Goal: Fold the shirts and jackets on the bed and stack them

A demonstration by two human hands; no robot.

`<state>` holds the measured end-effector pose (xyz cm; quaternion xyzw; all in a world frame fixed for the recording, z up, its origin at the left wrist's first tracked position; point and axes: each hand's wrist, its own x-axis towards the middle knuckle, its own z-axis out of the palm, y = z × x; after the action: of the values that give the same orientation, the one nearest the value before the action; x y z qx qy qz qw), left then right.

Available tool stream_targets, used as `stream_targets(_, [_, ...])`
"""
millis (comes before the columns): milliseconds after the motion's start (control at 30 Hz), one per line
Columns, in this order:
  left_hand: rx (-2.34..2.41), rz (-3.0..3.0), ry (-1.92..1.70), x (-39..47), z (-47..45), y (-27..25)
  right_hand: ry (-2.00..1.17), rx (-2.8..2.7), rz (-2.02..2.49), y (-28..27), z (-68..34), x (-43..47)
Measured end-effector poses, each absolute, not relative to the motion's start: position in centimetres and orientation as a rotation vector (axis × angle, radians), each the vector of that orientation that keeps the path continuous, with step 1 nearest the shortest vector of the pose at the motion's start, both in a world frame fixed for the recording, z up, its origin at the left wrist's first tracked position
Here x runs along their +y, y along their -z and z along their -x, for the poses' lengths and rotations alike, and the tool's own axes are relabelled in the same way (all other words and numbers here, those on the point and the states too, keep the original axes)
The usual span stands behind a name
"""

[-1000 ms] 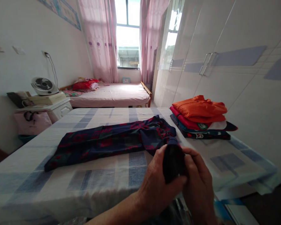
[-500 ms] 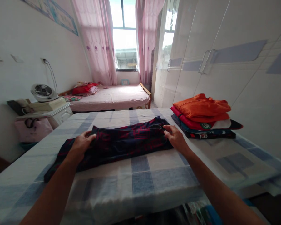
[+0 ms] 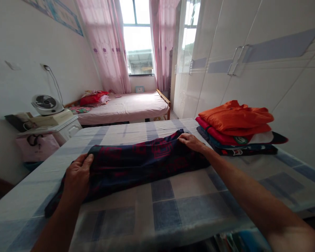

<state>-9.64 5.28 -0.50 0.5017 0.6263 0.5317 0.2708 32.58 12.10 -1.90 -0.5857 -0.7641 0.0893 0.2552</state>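
Note:
A dark navy garment [image 3: 139, 162] with dark red block patterns lies folded lengthwise across the bed in front of me; its exact kind does not show. My left hand [image 3: 77, 175] pinches its upper left corner, thumb on top. Toward the other end, my right hand [image 3: 190, 140] is closed on the far edge of the cloth, fingertips together. Part of the garment's left end runs on behind my left wrist and forearm. Right of my right hand stands a pile of folded clothes, with an orange garment [image 3: 236, 117] on top and a red one [image 3: 212, 129] beneath.
The garment and pile rest on a blue-and-white checked sheet [image 3: 115, 224]. A second bed [image 3: 131, 108] with pink bedding stands by the window. At left are a small fan [image 3: 47, 103] and a pink bag [image 3: 36, 147]. White wardrobe doors [image 3: 225, 94] line the right side.
My left hand has moved left and nearer with the garment's corner. My right hand has shifted slightly left and up, from loosely spread fingers to a pinch on the far edge.

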Motion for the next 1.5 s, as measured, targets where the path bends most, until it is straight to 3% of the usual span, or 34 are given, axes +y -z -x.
stream_targets(200, [2.158,-1.534,-1.127,5.2,11.9,2.3,-0.279,-2.022,1.729,2.5,-31.6,14.6])
stream_targets(300, [2.283,-1.940,-1.162,4.4,10.6,2.8,-0.252,-2.011,1.787,3.6,-31.0,15.0])
stream_targets(400, [1.889,-2.480,-1.143,3.2,6.8,2.3,-0.233,-1.996,1.818,4.4,-30.9,15.2])
stream_targets(533, [1.165,-2.855,-0.676,2.3,-0.5,1.8,-0.223,-1.973,1.845,4.7,-31.0,15.4])
stream_targets(667, [1.228,-3.047,-0.370,3.9,-6.2,2.6,-0.211,-1.972,1.862,4.7,-30.9,15.5])
stream_targets(867, [1.310,-3.105,-0.437,6.1,-8.0,3.6,-0.186,-1.984,1.847,4.2,-30.9,15.5])
stream_targets(1167, [0.854,-3.176,-0.516,4.0,-7.7,4.2,-0.071,-1.986,1.874,4.1,-30.6,16.0])
stream_targets(1367, [1.277,-2.902,-0.833,6.8,-1.1,2.5,0.102,-2.023,1.726,3.0,-29.6,14.4])
stream_targets(1500, [1.797,-2.733,-0.487,9.5,5.8,4.3,0.202,-2.260,1.594,5.2,-30.3,13.9])
